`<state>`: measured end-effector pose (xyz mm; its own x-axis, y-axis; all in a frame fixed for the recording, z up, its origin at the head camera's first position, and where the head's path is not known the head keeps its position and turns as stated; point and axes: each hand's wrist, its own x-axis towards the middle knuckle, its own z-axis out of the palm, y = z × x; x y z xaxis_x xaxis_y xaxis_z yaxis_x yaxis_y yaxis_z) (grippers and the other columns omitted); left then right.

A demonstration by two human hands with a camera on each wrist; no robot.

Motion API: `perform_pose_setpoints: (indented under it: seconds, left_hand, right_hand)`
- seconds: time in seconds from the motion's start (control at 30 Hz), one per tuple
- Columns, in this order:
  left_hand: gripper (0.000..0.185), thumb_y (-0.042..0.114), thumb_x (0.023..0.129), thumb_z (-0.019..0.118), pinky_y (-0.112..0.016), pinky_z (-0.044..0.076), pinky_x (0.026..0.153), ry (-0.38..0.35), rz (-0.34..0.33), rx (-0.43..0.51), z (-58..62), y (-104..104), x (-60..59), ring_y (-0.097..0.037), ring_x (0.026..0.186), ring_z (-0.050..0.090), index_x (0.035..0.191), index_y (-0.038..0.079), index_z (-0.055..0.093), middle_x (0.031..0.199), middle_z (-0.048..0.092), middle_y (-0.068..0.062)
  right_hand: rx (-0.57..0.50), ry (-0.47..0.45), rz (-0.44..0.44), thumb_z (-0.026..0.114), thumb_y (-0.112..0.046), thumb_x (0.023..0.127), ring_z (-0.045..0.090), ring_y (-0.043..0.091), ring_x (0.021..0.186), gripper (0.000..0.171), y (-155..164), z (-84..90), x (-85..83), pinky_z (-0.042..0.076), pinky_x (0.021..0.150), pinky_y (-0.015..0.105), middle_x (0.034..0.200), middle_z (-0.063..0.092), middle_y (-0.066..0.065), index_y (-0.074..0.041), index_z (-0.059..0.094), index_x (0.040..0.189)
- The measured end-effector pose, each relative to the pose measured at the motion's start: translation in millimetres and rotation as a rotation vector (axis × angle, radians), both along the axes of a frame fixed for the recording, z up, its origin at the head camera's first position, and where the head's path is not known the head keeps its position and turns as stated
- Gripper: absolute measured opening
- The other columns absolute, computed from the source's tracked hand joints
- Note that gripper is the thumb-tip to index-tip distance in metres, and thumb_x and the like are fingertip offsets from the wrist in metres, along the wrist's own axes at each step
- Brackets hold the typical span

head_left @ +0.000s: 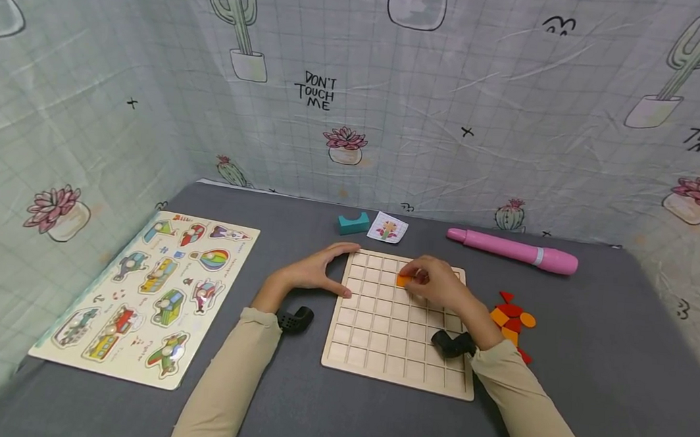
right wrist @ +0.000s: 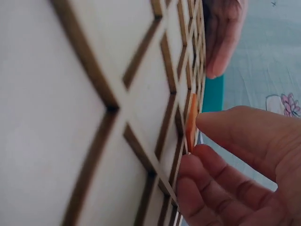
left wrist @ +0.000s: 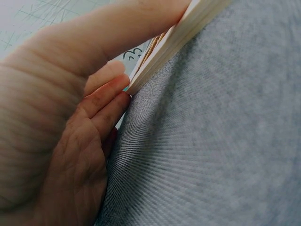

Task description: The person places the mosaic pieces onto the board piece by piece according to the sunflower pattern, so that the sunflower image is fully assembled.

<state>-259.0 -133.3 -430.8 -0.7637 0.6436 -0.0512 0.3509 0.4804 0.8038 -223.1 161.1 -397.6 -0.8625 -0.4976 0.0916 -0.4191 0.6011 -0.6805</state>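
Observation:
A pale wooden grid board point(head_left: 372, 342) lies on the dark table. My left hand point(head_left: 314, 271) is spread against its upper left corner. The thumb touches the left side and the fingers reach the corner; in the left wrist view these fingers point(left wrist: 110, 96) look nearly straight. Over the upper part of the grid, my right hand point(head_left: 441, 284) pinches an orange square tile point(head_left: 403, 280) between thumb and fingers. The right wrist view has the thumb against the tile point(right wrist: 191, 123), at the grid's surface; whether it is seated in a cell I cannot tell.
Red and orange shape pieces point(head_left: 512, 312) lie together right of the board. Behind it are a teal block point(head_left: 353, 224) and a small picture card point(head_left: 388, 228). A pink pen-shaped object point(head_left: 506, 248) lies at the back right, and a vehicle picture puzzle point(head_left: 196, 326) at the left.

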Motion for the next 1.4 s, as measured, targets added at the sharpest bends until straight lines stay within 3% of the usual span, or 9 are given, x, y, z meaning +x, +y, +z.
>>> perform_pose_setpoints:
  seconds: [0.63, 1.1, 1.13, 1.4]
  left_hand:
    - [0.095, 0.023, 0.076, 0.085, -0.049, 0.021, 0.117, -0.012, 0.002, 0.000, 0.3, 0, -1.5, -0.023, 0.148, 0.018, 0.154, 0.017, 0.030, 0.160, 0.023, -0.006]
    - [0.092, 0.019, 0.080, 0.082, -0.055, 0.020, 0.116, -0.033, -0.010, 0.014, 5.6, 2, 3.2, -0.029, 0.149, 0.015, 0.155, 0.013, 0.028, 0.160, 0.021, -0.010]
    - [0.093, 0.021, 0.079, 0.082, -0.054, 0.020, 0.116, -0.026, -0.010, 0.010, 0.9, 1, 0.2, -0.027, 0.149, 0.016, 0.155, 0.016, 0.029, 0.160, 0.021, -0.008]
    - [0.094, 0.025, 0.077, 0.084, -0.051, 0.020, 0.117, -0.012, -0.006, 0.000, 3.3, 1, 1.1, -0.025, 0.148, 0.017, 0.154, 0.017, 0.030, 0.160, 0.022, -0.007]
  right_hand:
    - [-0.005, -0.008, -0.091, 0.066, -0.004, 0.091, 0.059, 0.026, 0.084, 0.018, 44, 11.9, 16.3, 0.049, 0.065, 0.030, 0.101, 0.062, 0.017, 0.004, 0.069, 0.107]
    - [0.046, -0.090, -0.143, 0.066, -0.013, 0.094, 0.062, 0.022, 0.083, 0.023, 86, 9.6, 25.0, 0.051, 0.070, 0.034, 0.099, 0.068, 0.014, 0.003, 0.068, 0.111]
    - [0.053, -0.098, -0.146, 0.066, -0.013, 0.094, 0.062, 0.022, 0.083, 0.024, 88, 9.6, 24.8, 0.050, 0.069, 0.033, 0.100, 0.068, 0.015, 0.003, 0.068, 0.111]
    - [0.081, -0.166, -0.149, 0.068, -0.010, 0.092, 0.058, 0.021, 0.078, 0.028, 101, 11.0, 25.2, 0.047, 0.060, 0.032, 0.107, 0.064, 0.021, 0.005, 0.066, 0.115]
